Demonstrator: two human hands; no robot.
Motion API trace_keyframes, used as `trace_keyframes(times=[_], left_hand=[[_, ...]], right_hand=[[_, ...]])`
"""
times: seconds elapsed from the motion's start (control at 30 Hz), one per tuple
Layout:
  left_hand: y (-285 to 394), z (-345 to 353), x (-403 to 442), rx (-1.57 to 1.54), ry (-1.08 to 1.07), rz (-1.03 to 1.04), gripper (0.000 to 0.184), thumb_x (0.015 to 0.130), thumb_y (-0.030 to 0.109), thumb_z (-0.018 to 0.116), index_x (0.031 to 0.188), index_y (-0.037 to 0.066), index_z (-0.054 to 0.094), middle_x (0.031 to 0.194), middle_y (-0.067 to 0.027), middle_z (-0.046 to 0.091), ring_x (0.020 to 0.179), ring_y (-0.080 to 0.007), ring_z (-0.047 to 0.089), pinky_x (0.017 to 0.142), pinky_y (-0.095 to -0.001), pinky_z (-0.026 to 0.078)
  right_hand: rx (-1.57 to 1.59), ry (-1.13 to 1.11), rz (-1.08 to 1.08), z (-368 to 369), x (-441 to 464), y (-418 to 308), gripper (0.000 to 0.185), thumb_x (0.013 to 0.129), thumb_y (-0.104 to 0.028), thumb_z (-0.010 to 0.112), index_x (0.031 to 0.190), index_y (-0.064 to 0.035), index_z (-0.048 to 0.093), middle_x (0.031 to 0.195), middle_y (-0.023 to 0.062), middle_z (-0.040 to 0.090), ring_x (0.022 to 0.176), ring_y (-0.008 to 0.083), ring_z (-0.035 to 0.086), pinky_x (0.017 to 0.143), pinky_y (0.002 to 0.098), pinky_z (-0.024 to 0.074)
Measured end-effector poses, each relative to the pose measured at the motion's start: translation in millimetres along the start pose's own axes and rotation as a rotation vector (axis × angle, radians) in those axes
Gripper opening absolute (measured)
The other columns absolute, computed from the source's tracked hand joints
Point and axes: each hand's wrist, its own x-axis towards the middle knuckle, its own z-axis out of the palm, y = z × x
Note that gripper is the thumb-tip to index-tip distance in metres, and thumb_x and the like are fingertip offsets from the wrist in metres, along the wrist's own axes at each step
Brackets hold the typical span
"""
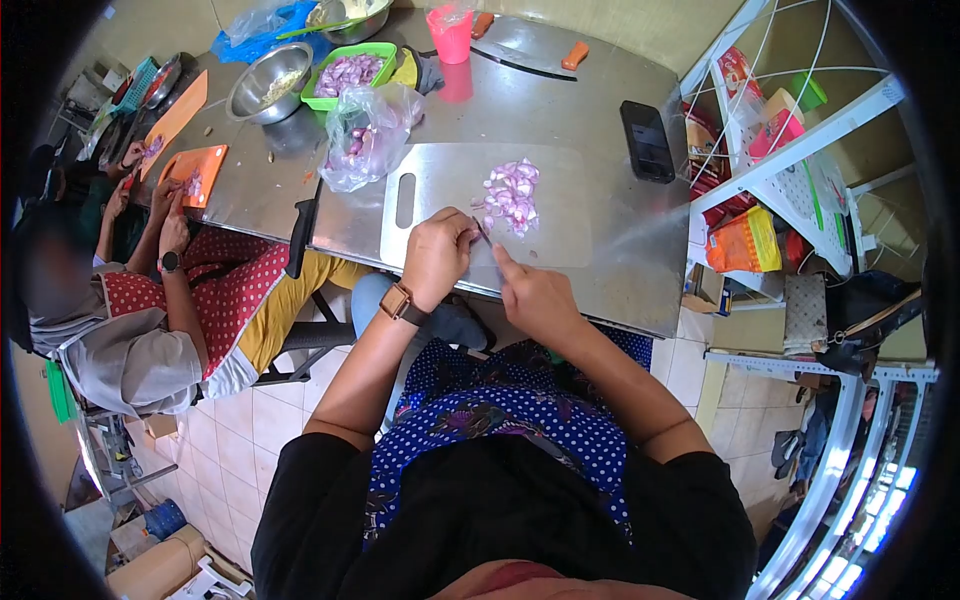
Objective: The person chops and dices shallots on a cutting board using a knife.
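Purple-white chopped shallots [512,195] are heaped loosely on the pale board [440,165], right of its handle slot. Just below the heap, a small knife [484,233] is gripped in the right hand [538,300], fingers curled, index finger stretched toward the blade. The left hand [437,258] is narrowed to a pinch beside the blade; whether a piece is held there cannot be told, too small. Both hands are placed at the board's near side, close together. For clean work, short, controlled strokes seem called for, with left fingertips tucked back from the edge, since the gap looks tight. Cutting over the board rather than near the table edge is advised, so pieces are caught; the heap is best left spread low, away from the blade. Beyond the board's upper left corner, a clear bag [370,140] with more shallots inside is seen, then a green basket [384,62] filled with sliced ones, and a steel bowl [240,98] next to it. A black handle [301,237] is left jutting over the table edge; bumping it should be avoided. Phone [648,142] is laid well apart, right. At far left, an orange board [212,160] is used by a co-worker [140,345].
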Motion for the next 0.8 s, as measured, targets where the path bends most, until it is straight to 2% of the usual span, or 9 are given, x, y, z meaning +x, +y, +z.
trace_keyframes(times=[0.1,0.17,0.3,0.37,0.5,0.57,0.67,0.73,0.8], left_hand=[[-1,1,0,-0.031,0.006,0.003,0.007,0.078,-0.003,0.067,0.084,-0.001,0.068,0.082,-0.0149,0.067,0.073,-0.0337,0.066,0.065,-0.0377,0.052],[0,2,0,-0.012,0.003,-0.005,0.007,0.077,-0.003,0.067,0.084,-0.002,0.068,0.082,-0.0149,0.067,0.073,-0.0336,0.066,0.065,-0.0378,0.052],[2,1,0,0.028,0.012,-0.01,0.007,0.077,-0.004,0.067,0.083,-0.002,0.068,0.082,-0.0148,0.067,0.072,-0.0332,0.066,0.064,-0.0377,0.052],[0,1,0,0.013,0.01,-0.018,0.007,0.077,-0.004,0.068,0.084,-0.002,0.068,0.081,-0.0147,0.067,0.071,-0.033,0.065,0.063,-0.0376,0.052],[-4,3,-1,-0.038,0.039,0.019,0.007,0.077,-0.003,0.068,0.084,-0.002,0.068,0.081,-0.0146,0.067,0.068,-0.0324,0.065,0.061,-0.037,0.051],[-1,2,0,-0.023,0.038,0.009,0.006,0.077,-0.003,0.068,0.083,-0.002,0.068,0.081,-0.0146,0.067,0.067,-0.0322,0.065,0.061,-0.0367,0.051],[-1,2,-3,0.001,0.02,0.003,0.006,0.077,-0.003,0.068,0.083,-0.002,0.068,0.081,-0.0146,0.067,0.066,-0.0317,0.065,0.06,-0.0361,0.051],[-2,2,0,0.008,0.022,0.016,0.006,0.077,-0.003,0.068,0.083,-0.002,0.068,0.081,-0.0146,0.067,0.066,-0.0314,0.065,0.06,-0.0359,0.051],[2,2,-2,-0.031,0.031,-0.041,0.005,0.077,-0.004,0.065,0.08,0.0,0.067,0.081,-0.0151,0.066,0.072,-0.036,0.065,0.066,-0.0413,0.052]], right_hand=[[0.033,-0.017,-0.008,-7,-5,-1,0.054,0.082,-0.01,0.057,0.134,0.0035,0.051,0.075,0.017,0.066,0.061,0.0352,0.065,0.058,0.046,0.0519],[0.107,0.093,-0.035,-6,6,-5,0.054,0.082,-0.01,0.057,0.134,0.0035,0.052,0.076,0.0171,0.067,0.061,0.0351,0.065,0.058,0.0463,0.052],[0.069,0.042,-0.011,5,23,-3,0.054,0.082,-0.011,0.058,0.134,0.0008,0.053,0.078,0.0171,0.067,0.063,0.0347,0.066,0.059,0.0468,0.0524],[0.014,-0.02,0.047,4,12,-3,0.052,0.082,-0.008,0.057,0.134,-0.0029,0.054,0.083,0.0166,0.068,0.068,0.0349,0.066,0.062,0.0437,0.0529],[0.046,-0.008,0.023,-8,-5,-2,0.051,0.082,-0.008,0.058,0.133,-0.0005,0.054,0.079,0.0171,0.067,0.065,0.0357,0.065,0.061,0.0449,0.0524],[0.111,0.108,0.009,-9,3,-3,0.051,0.082,-0.009,0.057,0.133,-0.001,0.054,0.08,0.0174,0.068,0.066,0.0365,0.065,0.062,0.0454,0.0524],[0.068,-0.018,0.052,-7,22,-10,0.051,0.083,-0.009,0.057,0.133,-0.0025,0.055,0.084,0.0178,0.069,0.068,0.0367,0.066,0.064,0.045,0.0529],[0.054,-0.021,0.053,-2,19,-6,0.051,0.082,-0.009,0.057,0.133,-0.0024,0.055,0.085,0.0178,0.069,0.068,0.0366,0.066,0.064,0.0449,0.053],[0.04,-0.032,0.056,-1,9,-5,0.051,0.082,-0.008,0.057,0.133,-0.0023,0.055,0.085,0.0178,0.069,0.068,0.0365,0.066,0.064,0.0449,0.053]])
